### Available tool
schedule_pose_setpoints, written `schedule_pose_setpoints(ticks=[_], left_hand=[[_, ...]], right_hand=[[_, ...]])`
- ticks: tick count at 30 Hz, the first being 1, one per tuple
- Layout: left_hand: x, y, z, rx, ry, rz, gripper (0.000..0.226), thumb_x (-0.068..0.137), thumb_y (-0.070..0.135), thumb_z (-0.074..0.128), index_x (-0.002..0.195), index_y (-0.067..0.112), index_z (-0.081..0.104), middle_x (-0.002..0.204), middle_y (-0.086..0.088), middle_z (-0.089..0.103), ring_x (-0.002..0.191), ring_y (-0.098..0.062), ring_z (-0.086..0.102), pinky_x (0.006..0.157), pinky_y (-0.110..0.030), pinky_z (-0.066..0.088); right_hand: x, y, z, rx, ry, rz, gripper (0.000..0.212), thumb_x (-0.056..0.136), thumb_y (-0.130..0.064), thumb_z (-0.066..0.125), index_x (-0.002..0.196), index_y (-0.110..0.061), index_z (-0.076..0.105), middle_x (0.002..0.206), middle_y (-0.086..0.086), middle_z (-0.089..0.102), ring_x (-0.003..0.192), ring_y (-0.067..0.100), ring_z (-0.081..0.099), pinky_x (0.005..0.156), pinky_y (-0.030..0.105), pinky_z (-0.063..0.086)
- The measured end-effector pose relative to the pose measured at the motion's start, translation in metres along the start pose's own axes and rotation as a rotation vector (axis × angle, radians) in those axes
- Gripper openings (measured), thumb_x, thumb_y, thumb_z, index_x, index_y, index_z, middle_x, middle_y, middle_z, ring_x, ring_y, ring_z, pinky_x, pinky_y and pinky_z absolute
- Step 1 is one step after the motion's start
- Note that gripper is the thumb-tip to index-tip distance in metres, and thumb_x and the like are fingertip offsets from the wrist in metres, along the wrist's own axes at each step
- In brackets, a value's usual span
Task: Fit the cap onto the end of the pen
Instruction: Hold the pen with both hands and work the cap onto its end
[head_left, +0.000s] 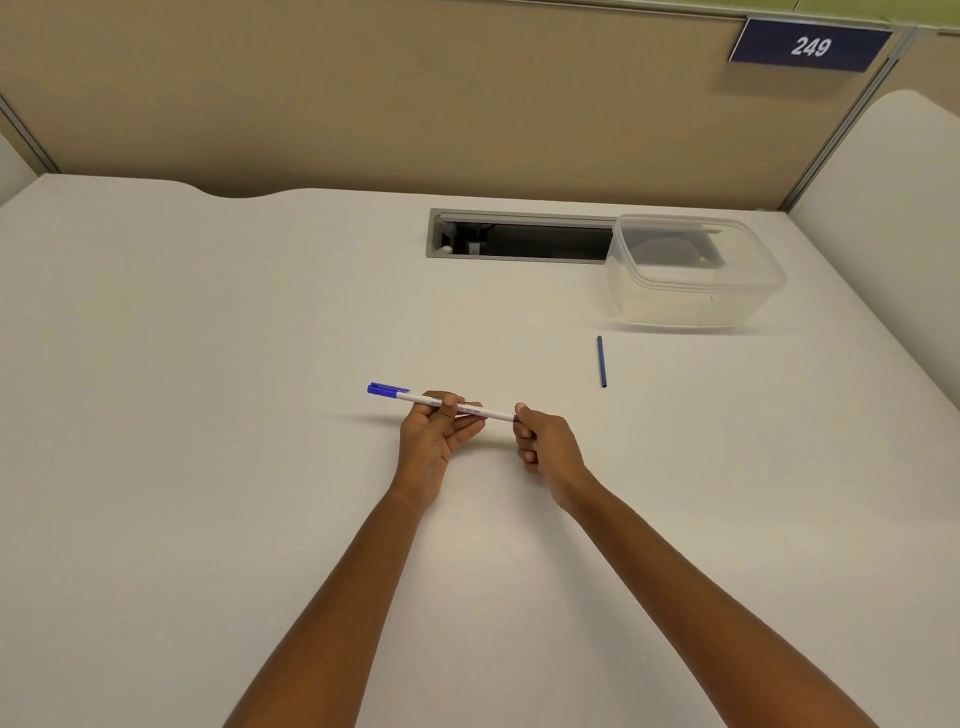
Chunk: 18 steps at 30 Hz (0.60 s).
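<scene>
Both grips are closed on the one pen. Our left hand pinches the white barrel near its middle, fingers curled under and over it, while our right hand closes its fingertips around the right-hand end, where only a sliver of blue shows. The pen is held roughly level just above the tabletop, tilted a little down toward the right. A blue cap with its clip sits on the left-hand end, and it looks seated flush against the barrel.

We judge the step in hand to be the seating or checking of a fit at one end. What our right grip holds we cannot tell: its fingers hide whether that is a small end piece or the bare tip. If the blue cap on the left is the task's cap, the fit looks close to done.

For the next move, we would keep the left grip firm as the anchor and push straight along the barrel's axis with the right, so nothing skews.

Well apart on the right lies a thin dark-blue stick, possibly a refill. Beyond it stands a clear plastic container with its lid on, beside an open cable slot.
</scene>
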<state>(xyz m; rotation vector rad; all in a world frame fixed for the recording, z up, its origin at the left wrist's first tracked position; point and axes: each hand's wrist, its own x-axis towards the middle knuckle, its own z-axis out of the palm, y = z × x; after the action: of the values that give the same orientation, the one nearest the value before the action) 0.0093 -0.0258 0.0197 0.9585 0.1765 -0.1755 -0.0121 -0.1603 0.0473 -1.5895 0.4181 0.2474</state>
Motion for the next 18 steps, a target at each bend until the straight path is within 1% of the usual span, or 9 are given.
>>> schedule_pose_setpoints(ticks=[2,3,5,6,9,10,12,15,18], left_hand=[[0.000,0.001,0.001,0.016,-0.005,0.005,0.019,0.093,0.006,0.042,0.076,0.010,0.050,0.062,0.001,0.072,0.067,-0.011,0.071,0.062,-0.021,0.058],[-0.001,0.001,0.001,0.021,-0.007,0.008,0.019,0.093,0.006,0.042,0.076,0.010,0.050,0.062,0.001,0.072,0.068,-0.011,0.071,0.062,-0.021,0.058],[-0.001,0.001,0.001,0.022,-0.005,0.009,0.020,0.093,0.006,0.042,0.076,0.010,0.050,0.061,0.001,0.072,0.067,-0.011,0.071,0.062,-0.021,0.058],[-0.002,0.001,0.001,0.022,-0.002,0.008,0.020,0.093,0.006,0.042,0.076,0.010,0.050,0.061,0.001,0.072,0.067,-0.011,0.071,0.062,-0.021,0.058],[-0.002,0.001,0.001,0.014,0.010,0.008,0.019,0.093,0.005,0.043,0.076,0.010,0.051,0.061,0.000,0.072,0.067,-0.011,0.071,0.061,-0.021,0.058],[-0.002,0.001,0.002,0.007,0.014,0.009,0.019,0.093,0.005,0.043,0.077,0.010,0.051,0.061,0.000,0.072,0.067,-0.011,0.071,0.061,-0.021,0.058],[-0.002,0.002,0.002,0.003,0.016,0.010,0.019,0.093,0.005,0.042,0.077,0.010,0.051,0.061,0.000,0.072,0.066,-0.011,0.071,0.061,-0.021,0.058],[-0.002,0.002,0.002,-0.004,0.015,0.011,0.018,0.092,0.005,0.043,0.077,0.010,0.052,0.061,0.000,0.072,0.067,-0.012,0.071,0.061,-0.021,0.058],[-0.002,0.002,0.001,0.002,0.014,0.007,0.018,0.092,0.005,0.044,0.077,0.010,0.052,0.061,0.000,0.072,0.068,-0.012,0.071,0.061,-0.022,0.058]], right_hand=[[0.002,-0.002,0.000,0.256,-0.082,0.207,0.043,0.092,-0.021,0.038,0.050,-0.020,0.028,0.040,-0.009,0.027,0.031,0.006,0.021,0.031,0.015,0.016],[0.002,-0.003,-0.001,0.332,-0.124,0.270,0.043,0.092,-0.021,0.036,0.049,-0.020,0.026,0.036,-0.010,0.026,0.029,0.005,0.021,0.029,0.015,0.015],[0.002,-0.005,-0.003,0.311,-0.164,0.298,0.045,0.092,-0.024,0.036,0.048,-0.020,0.027,0.036,-0.009,0.026,0.029,0.006,0.022,0.030,0.015,0.016],[0.001,-0.006,-0.005,0.217,-0.149,0.271,0.047,0.093,-0.027,0.037,0.047,-0.019,0.029,0.039,-0.008,0.027,0.031,0.006,0.024,0.031,0.015,0.018],[-0.002,-0.004,-0.006,-0.174,-0.027,0.051,0.050,0.096,-0.037,0.034,0.051,-0.018,0.043,0.048,-0.003,0.039,0.041,0.010,0.036,0.041,0.016,0.030],[-0.003,-0.001,-0.007,-0.264,0.016,-0.040,0.048,0.096,-0.038,0.033,0.056,-0.018,0.048,0.051,-0.002,0.045,0.047,0.012,0.041,0.047,0.019,0.033],[-0.005,0.004,-0.011,-0.412,0.056,-0.232,0.035,0.096,-0.036,0.037,0.070,-0.019,0.052,0.059,-0.003,0.050,0.056,0.013,0.045,0.055,0.024,0.035],[-0.008,0.009,-0.016,-0.665,0.081,-0.452,0.016,0.091,-0.033,0.050,0.089,-0.018,0.055,0.071,-0.005,0.053,0.064,0.010,0.048,0.056,0.023,0.036],[-0.008,0.011,-0.018,-0.959,0.180,-0.629,0.016,0.092,-0.026,0.050,0.096,-0.012,0.057,0.086,0.004,0.059,0.081,0.019,0.052,0.062,0.031,0.041]])
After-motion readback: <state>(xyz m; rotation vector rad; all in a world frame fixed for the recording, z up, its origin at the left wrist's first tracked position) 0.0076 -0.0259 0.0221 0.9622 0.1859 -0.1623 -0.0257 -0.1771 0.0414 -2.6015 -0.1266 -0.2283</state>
